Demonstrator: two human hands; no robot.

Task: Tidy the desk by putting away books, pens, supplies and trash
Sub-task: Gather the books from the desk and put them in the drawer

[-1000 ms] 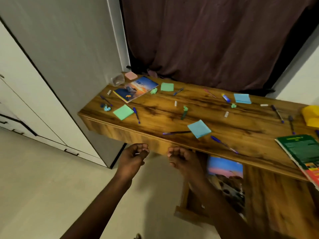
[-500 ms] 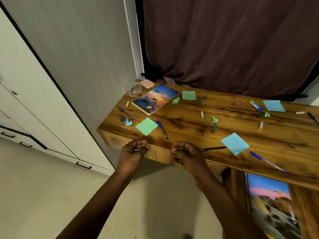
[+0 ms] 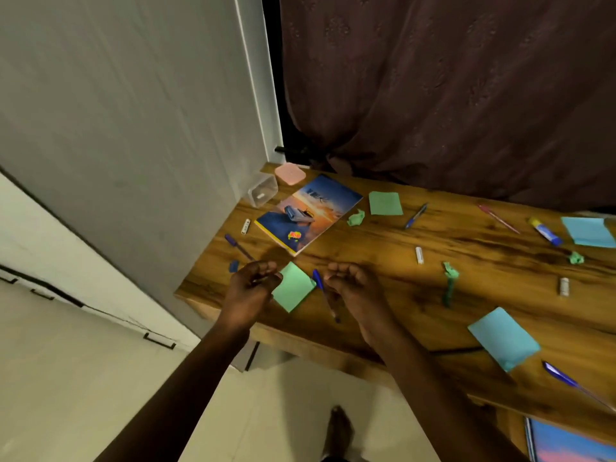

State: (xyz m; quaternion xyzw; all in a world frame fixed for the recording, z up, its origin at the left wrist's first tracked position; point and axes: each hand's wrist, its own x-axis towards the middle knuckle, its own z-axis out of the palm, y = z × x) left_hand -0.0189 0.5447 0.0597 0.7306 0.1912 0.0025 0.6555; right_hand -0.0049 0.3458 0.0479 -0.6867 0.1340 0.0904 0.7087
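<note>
On the wooden desk [image 3: 383, 241], my left hand [image 3: 250, 288] hovers over the front left corner with its fingers curled, touching the corner of a green sticky note [image 3: 295, 290]. Whether it pinches something small is unclear. My right hand [image 3: 353, 288] is loosely curled, nothing visible in it, over a blue pen [image 3: 319, 281] beside that note. A purple pen [image 3: 237, 243] and a blue cap [image 3: 234, 265] lie just beyond my left hand. A blue notebook [image 3: 310, 213] lies farther back.
A clear plastic box [image 3: 263, 194] and pink pad [image 3: 290, 173] sit in the back left corner against the grey cabinet. Blue note pads [image 3: 503, 338], a glue stick [image 3: 545, 231], crumpled green paper [image 3: 450, 281] and several pens litter the right side. A curtain hangs behind.
My view has moved closer and leftward. Both hands rose from in front of the desk's front edge to over the desktop, beside the green sticky note.
</note>
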